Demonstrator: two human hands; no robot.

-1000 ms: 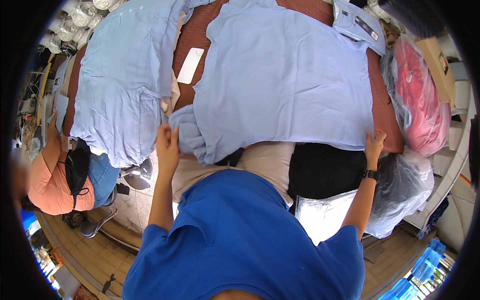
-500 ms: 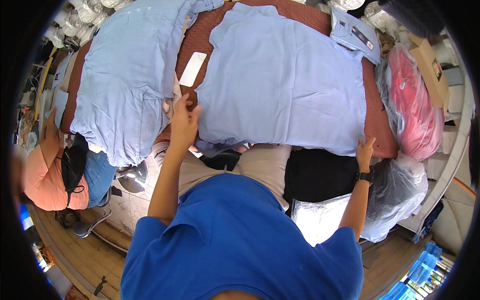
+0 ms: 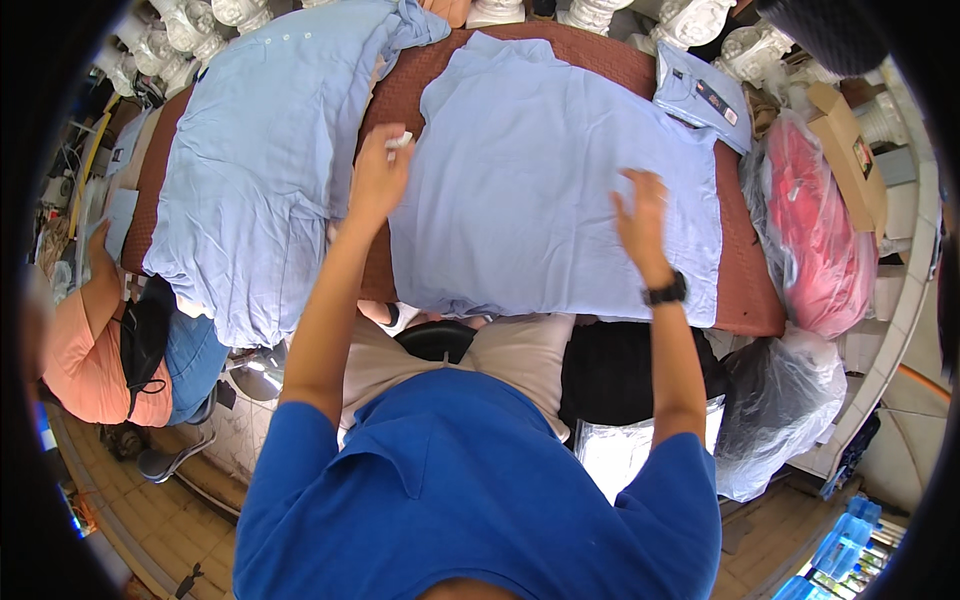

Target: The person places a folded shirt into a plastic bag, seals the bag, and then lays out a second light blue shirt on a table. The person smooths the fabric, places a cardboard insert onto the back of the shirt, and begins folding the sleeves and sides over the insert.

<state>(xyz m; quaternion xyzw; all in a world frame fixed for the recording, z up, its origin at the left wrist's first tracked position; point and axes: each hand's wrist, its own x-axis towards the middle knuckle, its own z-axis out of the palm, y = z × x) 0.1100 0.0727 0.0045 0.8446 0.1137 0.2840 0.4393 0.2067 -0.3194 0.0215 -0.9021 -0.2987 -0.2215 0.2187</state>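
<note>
In the head view, a light blue spread shirt (image 3: pixel 530 190) is seen laid flat on a desk (image 3: pixel 745 290) covered in brown, textured cloth, its narrower end turned away from the wearer. The left hand (image 3: pixel 378 178) is held just beside the left edge of the spread shirt, its fingers closed on a small white piece (image 3: pixel 400 141) that is partly hidden by the grip. The right hand (image 3: pixel 642 212) is held over the right half of the spread shirt, opened, with the fingers parted; whether the fabric is touched cannot be told. A dark watch (image 3: pixel 665 290) is worn on the right wrist.

To the left of the spread shirt, a second blue garment (image 3: pixel 255 150) is draped, with small buttons shown toward its far end. By the far right corner of the spread shirt, a folded blue shirt (image 3: pixel 695 92) with a dark tag is placed. Further right of the spread shirt, a red bundle (image 3: pixel 815 240) is wrapped in clear plastic, beside a cardboard box (image 3: pixel 850 155). Beyond its far edge, white balusters (image 3: pixel 600 14) are lined up. Well to its left, a person in an orange top (image 3: pixel 100 345) is partly shown.
</note>
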